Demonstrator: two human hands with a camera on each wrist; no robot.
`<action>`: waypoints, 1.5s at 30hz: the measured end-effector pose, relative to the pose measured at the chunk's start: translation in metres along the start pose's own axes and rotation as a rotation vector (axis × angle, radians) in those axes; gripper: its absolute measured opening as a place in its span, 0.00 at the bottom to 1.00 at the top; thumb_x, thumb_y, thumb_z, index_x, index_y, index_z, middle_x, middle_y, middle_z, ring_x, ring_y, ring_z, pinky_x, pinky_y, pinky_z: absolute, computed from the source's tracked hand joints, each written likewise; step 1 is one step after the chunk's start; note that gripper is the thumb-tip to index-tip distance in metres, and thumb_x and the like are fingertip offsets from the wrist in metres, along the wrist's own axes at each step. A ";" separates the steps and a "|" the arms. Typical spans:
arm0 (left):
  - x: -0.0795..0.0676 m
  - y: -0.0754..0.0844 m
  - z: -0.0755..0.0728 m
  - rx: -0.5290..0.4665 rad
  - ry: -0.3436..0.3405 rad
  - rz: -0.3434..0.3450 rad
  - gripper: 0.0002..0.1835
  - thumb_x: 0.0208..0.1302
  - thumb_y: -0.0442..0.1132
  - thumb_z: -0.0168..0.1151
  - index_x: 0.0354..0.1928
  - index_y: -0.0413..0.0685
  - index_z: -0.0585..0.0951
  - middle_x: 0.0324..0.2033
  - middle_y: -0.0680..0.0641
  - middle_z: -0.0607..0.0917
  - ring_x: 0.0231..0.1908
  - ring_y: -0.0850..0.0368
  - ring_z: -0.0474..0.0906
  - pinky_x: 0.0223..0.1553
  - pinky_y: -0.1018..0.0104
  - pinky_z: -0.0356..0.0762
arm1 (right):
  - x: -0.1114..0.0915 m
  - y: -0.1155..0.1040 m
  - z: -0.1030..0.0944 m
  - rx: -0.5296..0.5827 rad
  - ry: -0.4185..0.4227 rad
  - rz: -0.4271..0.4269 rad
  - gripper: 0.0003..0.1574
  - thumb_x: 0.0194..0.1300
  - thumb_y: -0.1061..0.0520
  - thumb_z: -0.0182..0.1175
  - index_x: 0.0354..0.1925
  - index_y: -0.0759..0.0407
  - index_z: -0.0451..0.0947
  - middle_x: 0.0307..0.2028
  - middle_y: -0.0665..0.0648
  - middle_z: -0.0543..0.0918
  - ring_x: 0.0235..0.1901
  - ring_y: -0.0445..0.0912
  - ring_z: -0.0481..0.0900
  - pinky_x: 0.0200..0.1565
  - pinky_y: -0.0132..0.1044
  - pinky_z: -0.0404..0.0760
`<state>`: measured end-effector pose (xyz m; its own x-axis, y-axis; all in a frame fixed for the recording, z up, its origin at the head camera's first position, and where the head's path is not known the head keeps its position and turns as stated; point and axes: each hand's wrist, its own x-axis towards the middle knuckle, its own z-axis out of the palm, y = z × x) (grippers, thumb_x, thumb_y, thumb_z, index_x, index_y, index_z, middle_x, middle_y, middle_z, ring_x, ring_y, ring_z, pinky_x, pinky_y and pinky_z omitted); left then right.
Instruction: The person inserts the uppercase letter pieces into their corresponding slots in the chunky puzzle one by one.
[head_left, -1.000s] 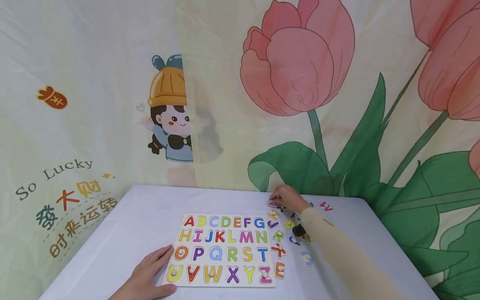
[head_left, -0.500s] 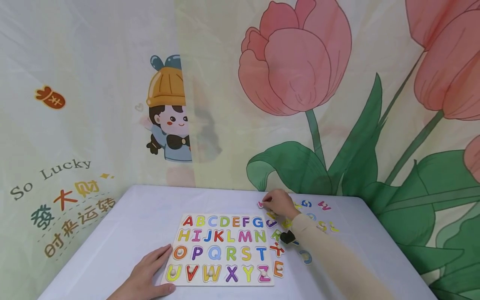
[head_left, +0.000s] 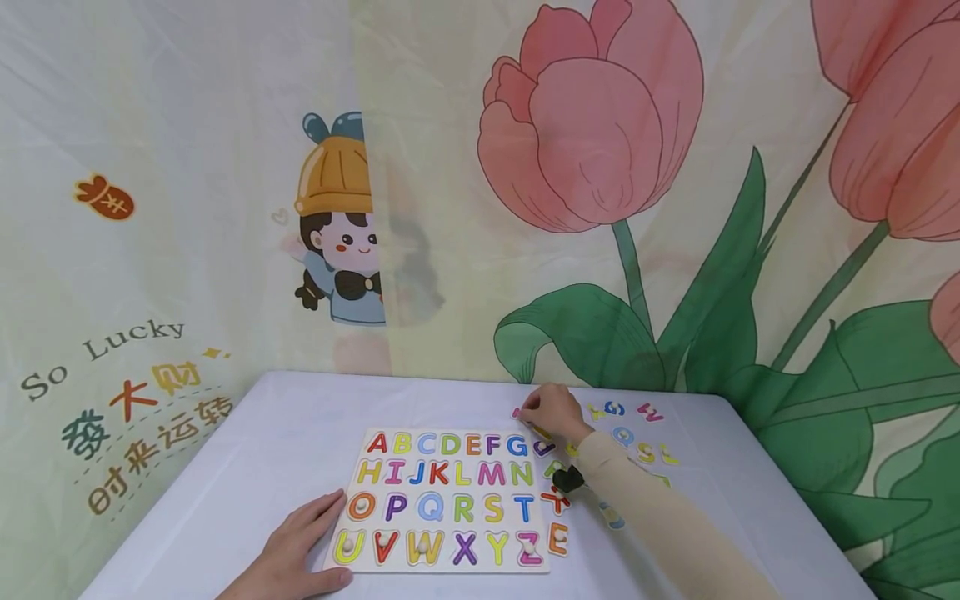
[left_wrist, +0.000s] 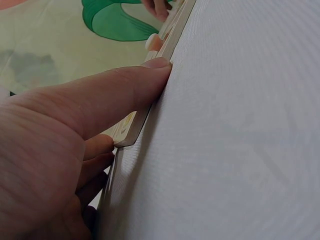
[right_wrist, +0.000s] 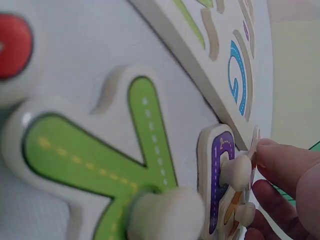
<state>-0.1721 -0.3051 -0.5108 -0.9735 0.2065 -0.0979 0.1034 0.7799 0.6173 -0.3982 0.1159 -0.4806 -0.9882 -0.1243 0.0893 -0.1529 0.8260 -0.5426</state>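
Note:
A wooden alphabet puzzle board (head_left: pixel 442 569) lies on the white table; knobbed O, U, V, W and Z pieces sit in it. My left hand (head_left: pixel 288 550) rests at its lower left corner, fingers along the left side. In the left wrist view the straight thumb (left_wrist: pixel 125 85) presses the board's edge. Past the board's far right corner, my right hand (head_left: pixel 555 412) pinches a small pink letter piece (head_left: pixel 517 413) between thumb and fingertips; its letter is mostly hidden. Close to that hand, in the right wrist view, stands a purple knobbed piece (right_wrist: pixel 220 175).
Loose letter pieces lie right of the board, among them an orange E (head_left: pixel 558 540), a green piece (right_wrist: pixel 150 145) and a pink piece (head_left: pixel 650 412) farther back. My right sleeve (head_left: pixel 652 500) covers some. A tulip-printed curtain (head_left: pixel 435 192) hangs behind the table.
My right hand has moved left, carrying the pink piece away from the other loose pieces, and lies slightly lower now. The left hand and the board stay in place.

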 end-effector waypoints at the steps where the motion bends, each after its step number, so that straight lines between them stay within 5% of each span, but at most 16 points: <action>1: 0.000 0.000 0.000 0.007 0.000 0.007 0.59 0.53 0.63 0.80 0.81 0.42 0.65 0.80 0.40 0.64 0.77 0.31 0.57 0.69 0.24 0.62 | 0.000 0.001 0.001 0.004 -0.006 -0.004 0.07 0.64 0.49 0.77 0.34 0.50 0.91 0.31 0.46 0.86 0.32 0.43 0.80 0.35 0.35 0.81; 13: 0.000 0.001 -0.001 0.012 0.008 0.019 0.59 0.53 0.62 0.81 0.81 0.41 0.66 0.80 0.40 0.65 0.77 0.31 0.57 0.69 0.24 0.62 | 0.010 0.012 -0.021 0.089 -0.199 -0.169 0.08 0.72 0.56 0.71 0.48 0.53 0.92 0.36 0.48 0.86 0.36 0.45 0.79 0.35 0.34 0.82; 21: 0.000 0.002 -0.002 0.024 0.001 0.019 0.58 0.55 0.61 0.80 0.81 0.41 0.65 0.79 0.39 0.65 0.77 0.30 0.57 0.69 0.23 0.62 | 0.020 0.020 -0.017 0.071 -0.253 -0.236 0.09 0.73 0.58 0.70 0.47 0.48 0.93 0.41 0.45 0.86 0.41 0.44 0.78 0.41 0.34 0.81; 37: 0.002 0.003 -0.002 0.001 -0.005 -0.015 0.59 0.53 0.63 0.81 0.81 0.43 0.65 0.80 0.40 0.64 0.78 0.30 0.55 0.69 0.22 0.59 | 0.018 0.017 -0.016 0.058 -0.222 -0.237 0.07 0.73 0.56 0.69 0.46 0.49 0.93 0.39 0.45 0.87 0.39 0.43 0.79 0.40 0.34 0.81; 45: -0.001 0.000 -0.002 0.009 0.003 0.044 0.58 0.56 0.61 0.80 0.81 0.40 0.65 0.79 0.38 0.64 0.77 0.29 0.56 0.69 0.23 0.61 | 0.004 -0.005 -0.003 0.033 -0.164 -0.274 0.04 0.70 0.55 0.73 0.42 0.49 0.94 0.36 0.43 0.88 0.37 0.41 0.80 0.41 0.35 0.81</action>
<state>-0.1712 -0.3067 -0.5088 -0.9685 0.2392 -0.0686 0.1480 0.7754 0.6138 -0.4012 0.1126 -0.4751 -0.8977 -0.4287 0.1018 -0.4110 0.7316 -0.5438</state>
